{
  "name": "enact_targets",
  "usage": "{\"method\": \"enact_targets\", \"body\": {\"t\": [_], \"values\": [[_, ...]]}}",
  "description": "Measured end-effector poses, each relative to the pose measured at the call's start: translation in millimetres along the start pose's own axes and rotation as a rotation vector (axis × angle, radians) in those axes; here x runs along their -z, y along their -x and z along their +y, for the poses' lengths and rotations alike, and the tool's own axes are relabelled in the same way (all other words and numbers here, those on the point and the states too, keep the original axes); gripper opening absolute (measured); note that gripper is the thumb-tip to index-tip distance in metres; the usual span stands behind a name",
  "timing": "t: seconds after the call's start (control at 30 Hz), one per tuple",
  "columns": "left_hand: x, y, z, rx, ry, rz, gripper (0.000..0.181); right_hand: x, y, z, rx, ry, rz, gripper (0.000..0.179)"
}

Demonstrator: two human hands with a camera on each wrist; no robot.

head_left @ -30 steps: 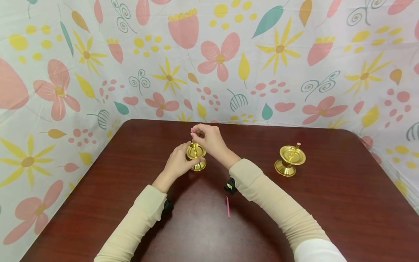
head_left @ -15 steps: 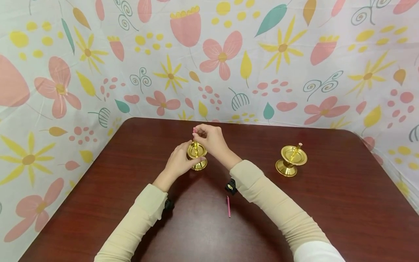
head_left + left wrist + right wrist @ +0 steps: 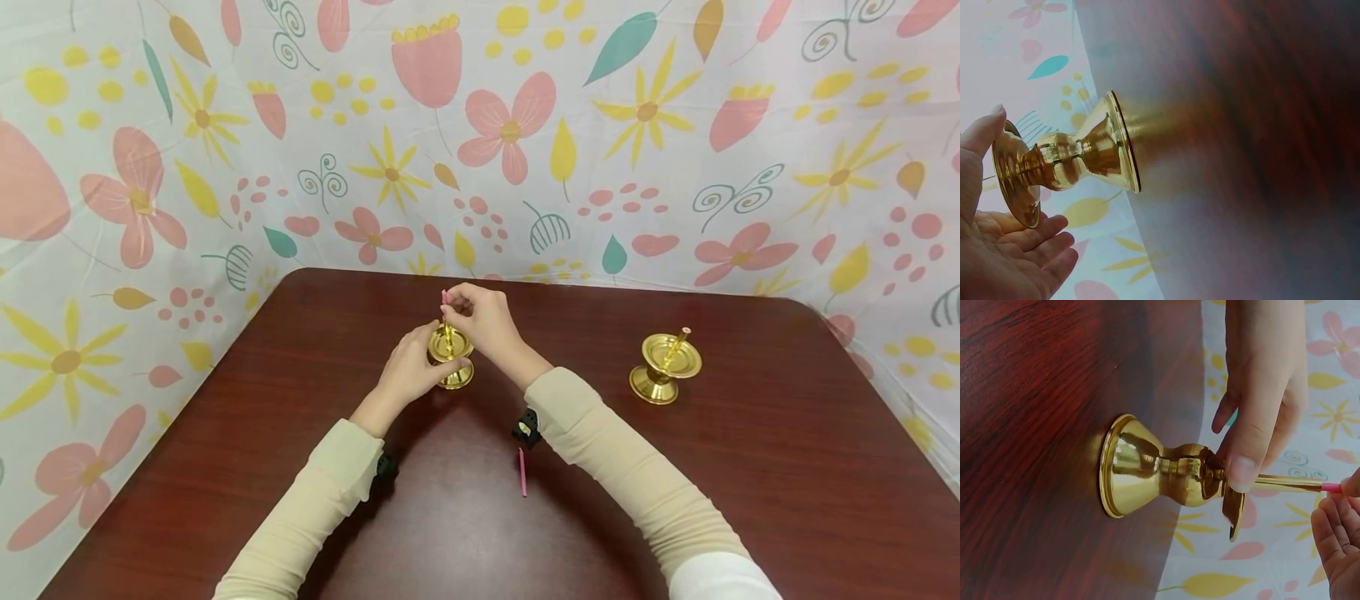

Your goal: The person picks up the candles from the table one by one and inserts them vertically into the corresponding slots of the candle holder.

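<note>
A gold-coloured candle holder [image 3: 456, 379], with a round foot, a shallow dish and a thin upright tube, stands on the table at the left of centre. My left hand [image 3: 408, 367] holds it by the dish, thumb on the near rim and fingers round the far side. Above the tube, my right hand [image 3: 483, 321] pinches a thin pink candle [image 3: 1331, 487] between thumb and forefinger. In the right wrist view the candle's lower end meets the tube's mouth, in line with it. The fingertips hide its upper part in that view.
To the right stands a matching gold candle holder [image 3: 656, 387], its tube leaning slightly and showing a pinkish tip. Another thin pink candle [image 3: 523, 473] lies on the dark wooden table [image 3: 787, 467] near my right forearm. A floral curtain [image 3: 510, 192] hangs behind.
Both hands and the candle holder keep nearly the same place. The whole view shifts slightly; the right hand still pinches the pink candle at the tube.
</note>
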State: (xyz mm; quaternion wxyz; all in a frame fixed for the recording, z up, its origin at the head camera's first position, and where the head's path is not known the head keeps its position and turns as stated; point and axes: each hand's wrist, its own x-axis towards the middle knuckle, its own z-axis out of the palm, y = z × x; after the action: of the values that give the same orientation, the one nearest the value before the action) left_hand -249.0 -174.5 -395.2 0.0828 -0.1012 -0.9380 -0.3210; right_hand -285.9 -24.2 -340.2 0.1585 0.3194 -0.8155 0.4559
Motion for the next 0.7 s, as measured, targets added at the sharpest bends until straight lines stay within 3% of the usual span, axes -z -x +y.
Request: {"method": "enact_targets", "body": {"t": [0.23,0.43,0.7], "values": [[-0.4,-1.0,1.6,0.023,0.020,-0.011,0.085,1,1.3,1,-0.004,-0.004,0.009,0.011],[0.8,-0.8,2.4,-0.010,0.021,-0.012,0.084,5,5.3,0,-0.030,0.018,-0.005,0.014],[3.4,1.3,3.4,0.041,0.040,-0.016,0.102,18,13.2,2,-0.019,0.067,0.028,0.024]]}}
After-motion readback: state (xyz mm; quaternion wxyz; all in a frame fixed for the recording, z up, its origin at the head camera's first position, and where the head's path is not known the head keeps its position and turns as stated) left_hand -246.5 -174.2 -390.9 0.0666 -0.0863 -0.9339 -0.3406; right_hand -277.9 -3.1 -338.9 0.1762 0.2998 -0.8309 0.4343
